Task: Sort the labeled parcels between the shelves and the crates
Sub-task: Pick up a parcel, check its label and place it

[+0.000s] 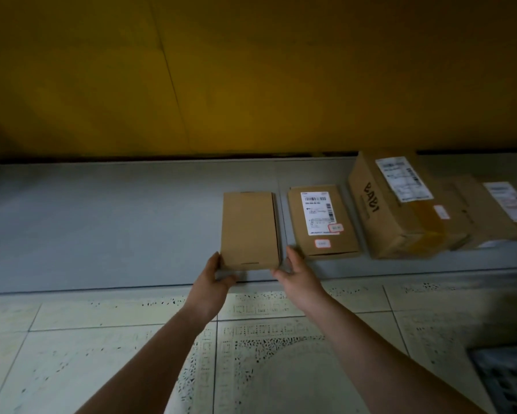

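A plain flat cardboard parcel (250,230) lies on the grey shelf (102,222), its top face bare of any label. My left hand (217,274) grips its near left corner, thumb on the side and fingers under the front edge. My right hand (294,271) holds the near right corner in the same way. To its right lies a flat parcel with a white shipping label (321,219). Further right stands a bigger taped box with a label (397,204), and another labelled box (496,210) beside it.
A yellow wall (251,79) backs the shelf. The left half of the shelf shows bare grey surface. Below the shelf's front edge is a pale tiled floor (102,339). A dark grid-walled crate (508,380) shows at the bottom right corner.
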Tool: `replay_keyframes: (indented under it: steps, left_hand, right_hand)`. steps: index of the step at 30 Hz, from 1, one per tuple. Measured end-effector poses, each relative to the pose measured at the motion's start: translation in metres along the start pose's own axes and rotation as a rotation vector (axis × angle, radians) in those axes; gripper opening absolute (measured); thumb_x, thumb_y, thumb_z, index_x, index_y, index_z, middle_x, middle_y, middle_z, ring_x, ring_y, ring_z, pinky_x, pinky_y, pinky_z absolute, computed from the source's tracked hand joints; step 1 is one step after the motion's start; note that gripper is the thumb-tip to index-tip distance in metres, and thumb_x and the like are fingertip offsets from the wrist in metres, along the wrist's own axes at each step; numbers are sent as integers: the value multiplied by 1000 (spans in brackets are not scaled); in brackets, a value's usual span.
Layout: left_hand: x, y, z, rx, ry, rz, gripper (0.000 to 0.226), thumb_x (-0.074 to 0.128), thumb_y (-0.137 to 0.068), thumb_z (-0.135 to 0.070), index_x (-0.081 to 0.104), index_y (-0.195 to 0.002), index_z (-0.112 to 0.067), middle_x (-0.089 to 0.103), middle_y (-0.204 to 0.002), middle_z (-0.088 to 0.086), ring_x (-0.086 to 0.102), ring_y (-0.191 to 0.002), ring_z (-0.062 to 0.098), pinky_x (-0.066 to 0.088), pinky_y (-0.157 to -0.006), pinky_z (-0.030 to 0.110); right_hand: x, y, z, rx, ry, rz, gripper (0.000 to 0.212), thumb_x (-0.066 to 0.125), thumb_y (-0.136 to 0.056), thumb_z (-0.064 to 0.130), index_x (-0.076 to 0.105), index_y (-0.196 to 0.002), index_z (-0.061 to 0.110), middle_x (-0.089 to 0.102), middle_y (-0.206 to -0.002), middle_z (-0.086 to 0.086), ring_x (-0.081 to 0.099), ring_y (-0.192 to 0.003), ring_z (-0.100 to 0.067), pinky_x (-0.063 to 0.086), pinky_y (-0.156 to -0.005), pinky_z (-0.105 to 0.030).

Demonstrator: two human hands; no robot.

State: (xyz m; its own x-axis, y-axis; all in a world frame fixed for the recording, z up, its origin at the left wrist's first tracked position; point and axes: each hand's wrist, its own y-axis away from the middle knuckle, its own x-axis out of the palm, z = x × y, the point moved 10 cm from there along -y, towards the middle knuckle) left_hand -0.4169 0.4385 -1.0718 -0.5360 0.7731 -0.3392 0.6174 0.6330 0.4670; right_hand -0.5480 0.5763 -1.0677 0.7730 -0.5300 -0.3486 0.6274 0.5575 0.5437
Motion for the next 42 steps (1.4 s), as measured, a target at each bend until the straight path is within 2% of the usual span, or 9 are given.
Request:
replay_keyframes:
  steps: [6, 10, 15, 21, 30, 33, 36, 39, 42]
  left_hand:
    - [-4, 0, -17, 0, 58, -168, 9, 61, -98, -28, 64, -89, -28, 67, -88, -6, 61, -85, 16, 47, -73, 30]
    - [-30, 16, -11, -55, 258, -325, 29, 70, -93, -37, 72, -116, -21, 72, -106, -7, 66, -104, 19, 51, -97, 37]
    - [-59, 30, -20, -7, 496, -494, 17, 76, -87, -23, 71, -103, -22, 76, -101, -2, 70, -102, 18, 53, -95, 36]
    - [-76, 49, -33, 13, 755, -425, 28, 74, -87, -5, 66, -113, -6, 73, -112, 17, 68, -113, 26, 44, -112, 41]
    - [-53, 95, -57, 64, 1001, -217, 49, 66, -83, 1, 59, -130, -11, 74, -118, 11, 70, -113, 19, 42, -108, 33]
    - [-40, 96, -74, 144, 944, -138, 56, 67, -74, 1, 61, -129, -8, 75, -117, 12, 71, -111, 19, 51, -97, 27]
    - [-38, 96, -80, 229, 714, -151, 51, 69, -78, 4, 64, -127, -11, 75, -117, 7, 71, -111, 19, 57, -91, 21]
    - [-44, 97, -81, 303, 411, -198, 45, 74, -85, -9, 68, -125, -28, 74, -117, -12, 68, -111, 3, 53, -84, 11]
    - [-46, 97, -79, 308, 305, -192, 58, 79, -74, -37, 63, -130, -42, 68, -125, -22, 60, -118, -6, 45, -96, 16]
  right_hand:
    - [5, -3, 9, -63, -49, -5, 62, 51, -103, 21, 21, -157, 26, 33, -159, -2, 41, -137, -16, 32, -100, -25]
    - [5, 14, 16, -131, -14, -35, 60, 50, -103, 20, 24, -157, 28, 39, -155, -3, 45, -132, -10, 36, -99, -20]
    - [-1, 23, 45, -286, -70, -68, 54, 49, -104, 16, 32, -154, 29, 47, -145, 12, 47, -114, 11, 35, -83, 2]
    - [-11, 67, 70, -412, -222, -126, 53, 51, -101, 6, 42, -146, 33, 50, -144, 13, 47, -130, 8, 33, -110, -12]
    - [-41, 100, 68, -355, -452, -210, 36, 64, -93, 25, 60, -128, 32, 67, -114, 27, 61, -107, 14, 48, -102, -20]
    - [-47, 87, 65, -280, -570, -96, 37, 66, -88, 34, 63, -124, 25, 72, -109, 19, 70, -103, -6, 54, -98, -40]
    - [-55, 88, 71, -320, -695, -79, 27, 65, -90, 16, 67, -117, 12, 73, -110, -2, 75, -95, -28, 61, -84, -45]
    - [-58, 95, 81, -417, -567, -135, 23, 64, -92, 10, 65, -115, 15, 76, -106, 3, 75, -93, -24, 61, -74, -29]
    - [-59, 100, 86, -499, -376, -244, 31, 68, -90, 16, 61, -118, 27, 75, -106, 16, 73, -96, -9, 61, -80, -31]
